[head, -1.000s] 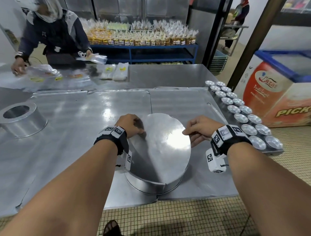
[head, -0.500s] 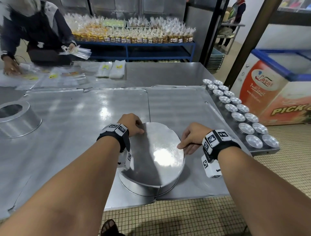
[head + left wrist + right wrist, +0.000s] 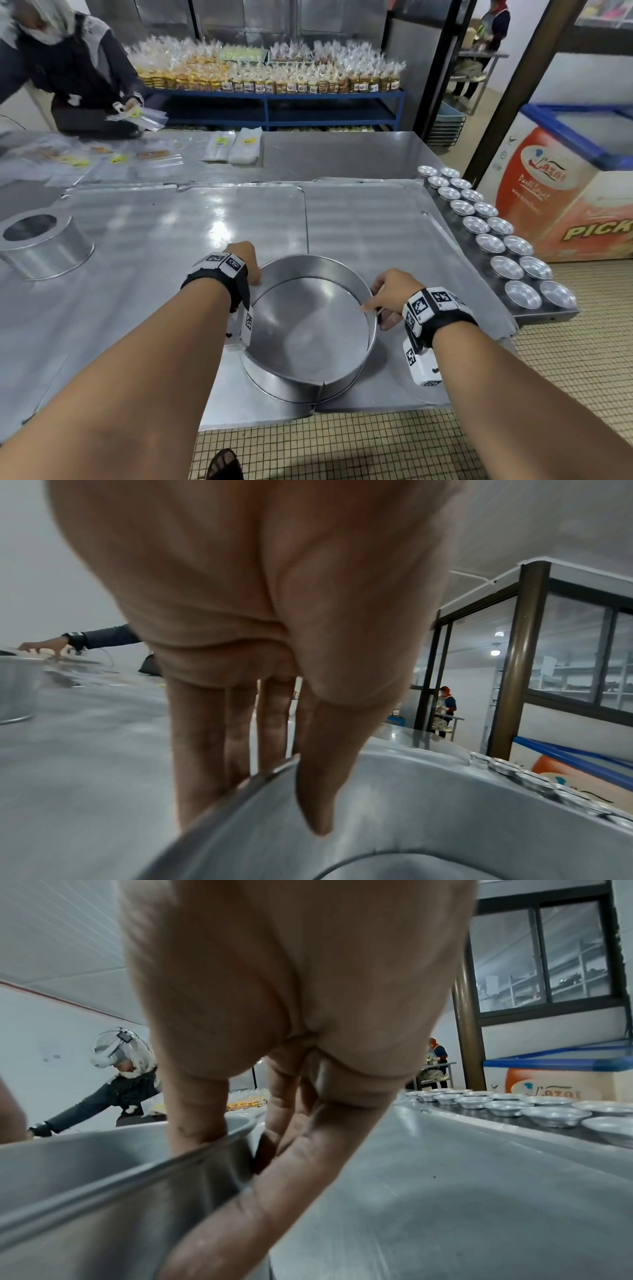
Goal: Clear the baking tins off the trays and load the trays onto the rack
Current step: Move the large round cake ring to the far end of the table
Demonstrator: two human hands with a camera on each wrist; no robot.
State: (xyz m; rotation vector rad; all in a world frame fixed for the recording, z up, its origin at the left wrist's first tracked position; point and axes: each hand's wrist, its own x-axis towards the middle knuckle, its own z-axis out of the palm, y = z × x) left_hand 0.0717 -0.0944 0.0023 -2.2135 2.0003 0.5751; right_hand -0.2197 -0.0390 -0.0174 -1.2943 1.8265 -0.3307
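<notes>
Our left hand [image 3: 260, 593] has the thumb [image 3: 322, 783] hooked inside the rim of the big round tin [image 3: 310, 329], w/ the other fingers [image 3: 195, 750] running down the outside wall, so it's pinching the rim on that side. Right hand [image 3: 291, 988] does the same on the opposite side: thumb [image 3: 195, 1107] over the rim and inside, remaining fingers [image 3: 260, 1191] curled against the outer wall. So both hands grip the tin, one per side. Tin sits open side up near the front edge of the flat metal tray [image 3: 370, 219], and we can't tell if it's lifted or resting on it. A 2nd flat tray [image 3: 154, 233] lies just beside it on the left, both on the steel table [image 3: 342, 154]. Far left on that 2nd tray there's another tall round tin [image 3: 44, 243], well apart from ours. Along the right edge of the table, a narrow tray [image 3: 544, 313] carries two rows of small tart tins [image 3: 503, 245]. Across the table another person [image 3: 68, 68] handles clear plastic bags [image 3: 137, 116], more bags [image 3: 233, 145] lying flat on the table. Behind them a blue shelf [image 3: 274, 97] is stacked w/ packaged goods, and a chest freezer [image 3: 565, 192] stands off to the right.
</notes>
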